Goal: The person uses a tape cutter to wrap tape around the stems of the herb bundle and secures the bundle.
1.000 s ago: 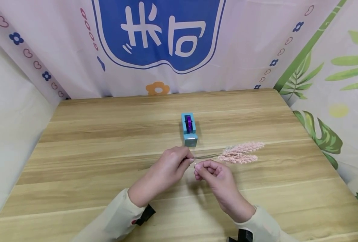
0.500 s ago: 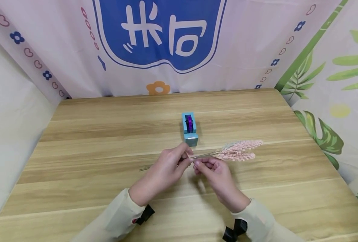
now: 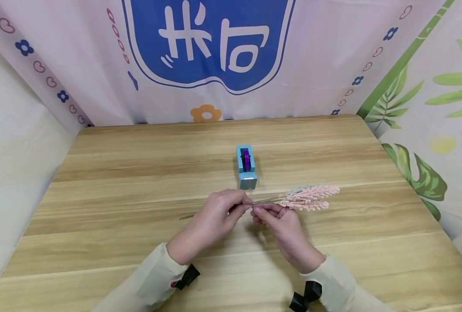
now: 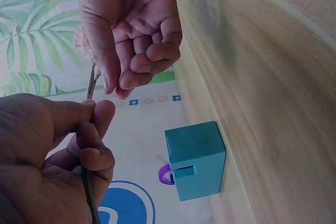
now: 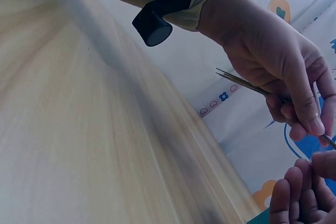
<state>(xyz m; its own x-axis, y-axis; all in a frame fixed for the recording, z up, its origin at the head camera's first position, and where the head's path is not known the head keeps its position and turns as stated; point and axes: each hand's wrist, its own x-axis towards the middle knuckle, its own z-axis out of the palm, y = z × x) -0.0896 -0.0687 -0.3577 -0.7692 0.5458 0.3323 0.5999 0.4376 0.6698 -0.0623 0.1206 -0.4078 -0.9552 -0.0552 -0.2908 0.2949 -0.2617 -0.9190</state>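
My left hand (image 3: 215, 216) pinches the thin stems (image 3: 267, 200) of a small bunch of artificial flowers (image 3: 310, 197), pink with some pale green. The bunch lies sideways above the table, heads to the right. In the right wrist view, stem ends (image 5: 239, 81) stick out behind the left hand (image 5: 273, 59). My right hand (image 3: 285, 229) is just right of the left fingertips, thumb and index pinched together against the stems. A sliver of clear tape seems to be between them, too small to see well now. In the left wrist view its other fingers (image 4: 142, 66) curl loosely.
A blue tape dispenser (image 3: 246, 167) with a purple roll stands just beyond the hands on the wooden table (image 3: 117, 173). A printed cloth (image 3: 312, 56) hangs along the table's back edge. Black wrist cameras (image 3: 306, 296) sit at the cuffs.
My right fingertips have come up and left to meet the stems beside the left fingers. The flower heads have shifted and turned slightly. The dispenser has stayed in place.
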